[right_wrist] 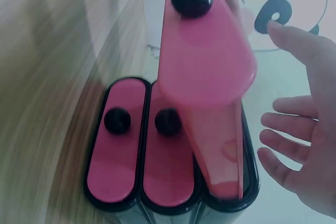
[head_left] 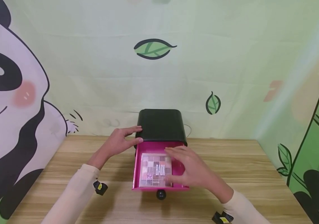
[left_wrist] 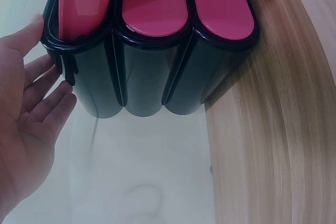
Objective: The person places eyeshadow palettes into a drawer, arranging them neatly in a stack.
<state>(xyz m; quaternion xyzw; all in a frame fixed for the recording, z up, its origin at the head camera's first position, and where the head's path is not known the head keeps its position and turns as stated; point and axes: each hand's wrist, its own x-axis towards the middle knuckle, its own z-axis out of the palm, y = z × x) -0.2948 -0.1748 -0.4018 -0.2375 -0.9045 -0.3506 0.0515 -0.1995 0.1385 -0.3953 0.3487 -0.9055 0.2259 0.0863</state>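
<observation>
A black cabinet (head_left: 160, 124) with three pink drawers stands on the table, its top drawer (head_left: 152, 146) pulled out. Inside that drawer lies a flat eyeshadow palette (head_left: 149, 171), a grid of muted colour squares under a clear lid lettered "BACK". My left hand (head_left: 117, 142) rests its fingertips against the cabinet's upper left side; the left wrist view shows its fingers loosely bent along the black casing (left_wrist: 144, 77). Over the drawer's right side is my right hand (head_left: 193, 166), thumb and fingers spread apart, overlapping the palette's right edge. Nothing sits between its fingers in the right wrist view.
A round black knob (head_left: 161, 194) juts from the open drawer's front. The two lower drawers (right_wrist: 118, 166) are closed, each with its own knob. Behind the wooden table (head_left: 224, 174) hangs a cloth backdrop (head_left: 92, 62) with pandas and leaves, close to the cabinet's back.
</observation>
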